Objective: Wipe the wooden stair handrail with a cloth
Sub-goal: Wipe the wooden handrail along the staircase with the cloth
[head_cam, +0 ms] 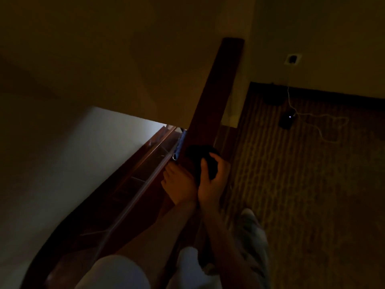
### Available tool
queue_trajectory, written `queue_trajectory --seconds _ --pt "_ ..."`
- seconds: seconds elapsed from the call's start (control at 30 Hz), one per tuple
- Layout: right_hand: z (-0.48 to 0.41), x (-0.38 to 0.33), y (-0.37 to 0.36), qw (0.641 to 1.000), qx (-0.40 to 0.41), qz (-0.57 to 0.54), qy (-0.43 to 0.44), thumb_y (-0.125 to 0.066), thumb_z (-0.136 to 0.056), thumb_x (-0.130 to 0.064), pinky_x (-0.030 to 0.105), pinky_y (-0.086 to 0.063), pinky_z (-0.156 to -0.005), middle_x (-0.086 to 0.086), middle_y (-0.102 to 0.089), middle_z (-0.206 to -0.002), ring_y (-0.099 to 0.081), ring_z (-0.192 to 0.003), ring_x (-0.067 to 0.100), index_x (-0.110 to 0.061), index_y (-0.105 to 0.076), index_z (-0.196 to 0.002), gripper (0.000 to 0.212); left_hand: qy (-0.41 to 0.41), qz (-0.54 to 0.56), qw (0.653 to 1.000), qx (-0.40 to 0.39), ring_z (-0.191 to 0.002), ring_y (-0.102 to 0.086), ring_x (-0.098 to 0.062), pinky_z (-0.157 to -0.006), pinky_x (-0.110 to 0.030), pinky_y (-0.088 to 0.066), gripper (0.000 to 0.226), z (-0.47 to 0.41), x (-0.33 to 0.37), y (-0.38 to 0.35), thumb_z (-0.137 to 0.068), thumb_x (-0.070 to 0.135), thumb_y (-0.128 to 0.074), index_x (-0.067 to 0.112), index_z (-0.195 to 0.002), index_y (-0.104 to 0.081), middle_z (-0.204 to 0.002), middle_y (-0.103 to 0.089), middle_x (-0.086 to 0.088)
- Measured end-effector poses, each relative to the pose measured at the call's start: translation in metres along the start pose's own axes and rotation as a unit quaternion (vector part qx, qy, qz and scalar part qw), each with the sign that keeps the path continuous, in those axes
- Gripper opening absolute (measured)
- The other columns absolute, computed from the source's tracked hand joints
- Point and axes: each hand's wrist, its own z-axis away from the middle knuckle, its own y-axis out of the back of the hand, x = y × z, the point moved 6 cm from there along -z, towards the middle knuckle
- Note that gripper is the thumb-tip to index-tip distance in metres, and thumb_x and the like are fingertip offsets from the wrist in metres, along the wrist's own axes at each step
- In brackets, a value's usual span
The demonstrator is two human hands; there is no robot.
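1. One wooden handrail [210, 97], a dark reddish beam, runs from near the top of the view down to my hands in the middle.
2. One dark cloth [199, 154] lies bunched on the top face of the handrail, at the near end of its visible stretch. In this dim light its edges are hard to make out.
3. My right hand [211, 182] grasps the cloth from the handrail's right edge, with the fingers curled over the fabric and the thumb on its near side.
4. My left hand [180, 182] lies just beside the right, against the handrail's left edge. Its fingers [167, 171] are stretched out and relaxed, holding nothing I can see. The two hands touch at the wrists.
5. One small metal bracket [178, 148] sits against the handrail's left edge, just beyond my left fingertips.
6. Left of the handrail, wooden stairs [133, 176] drop away beside one pale wall [73, 163].
7. Right of the handrail lies striped carpet [312, 195].
8. On the carpet, well apart from the handrail, is one small dark device [287, 122] showing a tiny light. One white cable [321, 130] trails beside it and rises towards one wall socket [292, 59].
9. My two pale sleeves [112, 272] fill the bottom edge.
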Motion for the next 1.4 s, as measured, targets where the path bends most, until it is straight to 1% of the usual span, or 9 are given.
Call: queue_trajectory --seconds 0.13,0.23,0.37,0.5,0.63,0.93,1.1,1.23,1.4 --pt "0.044 0.037 0.008 0.986 -0.014 -0.083 -0.142 -0.066 -0.092 -0.029 0.024 -0.042 -0.098 -0.003 -0.047 -0.125 -0.049 -0.116 0.01 -0.045 -0.05 -0.106 0.027 -0.111 0.041 0.989 0.083 -0.1 -0.066 -0.042 -0.085 -0.047 -0.052 0.034 0.009 0.006 0.013 -0.091 0.005 -0.063 -0.014 -0.118 -0.058 -0.112 -0.064 -0.032" --pt "0.056 0.036 -0.001 0.986 -0.033 -0.118 -0.117 -0.063 -0.093 -0.027 0.007 -0.036 -0.096 -0.015 -0.043 -0.125 -0.044 -0.117 -0.006 -0.049 -0.047 -0.11 0.032 -0.216 0.003 0.976 -0.042 -0.147 -0.021 -0.028 -0.119 -0.04 -0.02 0.065 0.004 0.004 0.002 -0.1 0.032 -0.047 0.001 -0.151 -0.022 -0.158 -0.024 -0.017" --pt "0.036 0.024 -0.011 0.982 -0.025 -0.164 -0.094 -0.058 -0.097 -0.017 0.016 -0.035 -0.105 -0.027 -0.041 -0.127 -0.04 -0.119 -0.015 -0.043 -0.044 -0.121 0.038 -0.329 -0.041 0.94 -0.082 -0.149 0.012 -0.016 -0.112 -0.018 0.014 0.067 -0.02 0.026 -0.002 -0.103 0.035 -0.04 0.012 -0.154 -0.002 -0.163 0.006 -0.007" --pt "-0.025 0.017 -0.022 0.974 -0.023 -0.204 -0.097 -0.057 -0.097 -0.013 0.034 -0.038 -0.112 -0.024 -0.045 -0.124 -0.045 -0.121 -0.005 -0.035 -0.046 -0.122 0.035 -0.331 -0.014 0.941 -0.068 -0.151 0.0 -0.024 -0.109 -0.011 0.014 0.06 -0.05 0.073 -0.009 -0.103 0.021 -0.042 0.009 -0.153 -0.011 -0.163 -0.006 -0.009" --pt "-0.092 0.01 -0.038 0.975 -0.014 -0.202 -0.095 -0.064 -0.094 -0.017 0.044 -0.039 -0.11 -0.023 -0.046 -0.123 -0.046 -0.126 0.012 -0.037 -0.046 -0.119 0.037 -0.315 -0.019 0.948 -0.029 -0.15 -0.013 -0.02 -0.121 -0.026 -0.012 0.059 -0.068 0.101 -0.014 -0.102 0.025 -0.046 0.007 -0.152 -0.02 -0.16 -0.019 -0.01" --pt "-0.309 -0.018 -0.075 0.969 -0.016 -0.202 -0.144 -0.069 -0.091 -0.019 0.034 -0.042 -0.106 0.008 -0.042 -0.141 -0.043 -0.13 0.021 -0.008 -0.044 -0.14 0.057 -0.276 0.033 0.96 -0.045 -0.149 -0.012 -0.012 -0.119 -0.03 -0.018 0.063 -0.066 0.095 -0.018 -0.101 0.021 -0.051 0.023 -0.151 -0.013 -0.161 -0.016 0.001" --pt "-0.179 0.028 -0.053 0.979 -0.046 -0.127 -0.15 -0.067 -0.085 -0.054 0.041 -0.044 -0.106 -0.02 -0.038 -0.14 -0.041 -0.124 -0.006 -0.048 -0.034 -0.138 0.062 -0.278 0.062 0.957 -0.059 -0.149 -0.017 -0.016 -0.117 -0.041 -0.026 0.059 -0.063 0.1 -0.011 -0.098 0.039 -0.028 0.021 -0.153 -0.019 -0.161 -0.02 -0.003" --pt "-0.12 0.035 -0.042 0.99 -0.067 -0.018 -0.119 -0.057 -0.078 -0.078 0.043 -0.047 -0.102 -0.022 -0.044 -0.139 -0.047 -0.128 0.005 -0.064 -0.03 -0.129 0.06 -0.279 0.063 0.955 -0.077 -0.15 -0.006 -0.008 -0.118 -0.026 -0.016 0.064 -0.064 0.098 -0.015 -0.095 0.049 -0.026 0.025 -0.152 -0.015 -0.161 -0.008 0.008" --pt "-0.29 0.007 -0.067 0.971 -0.035 -0.121 -0.204 -0.065 -0.085 -0.056 0.039 -0.049 -0.095 -0.002 -0.049 -0.139 -0.051 -0.123 0.019 -0.027 -0.046 -0.137 0.062 -0.27 0.066 0.958 -0.068 -0.149 -0.007 -0.007 -0.119 -0.039 -0.016 0.058 -0.067 0.094 -0.016 -0.097 0.041 -0.024 0.024 -0.152 -0.016 -0.161 -0.012 0.007"
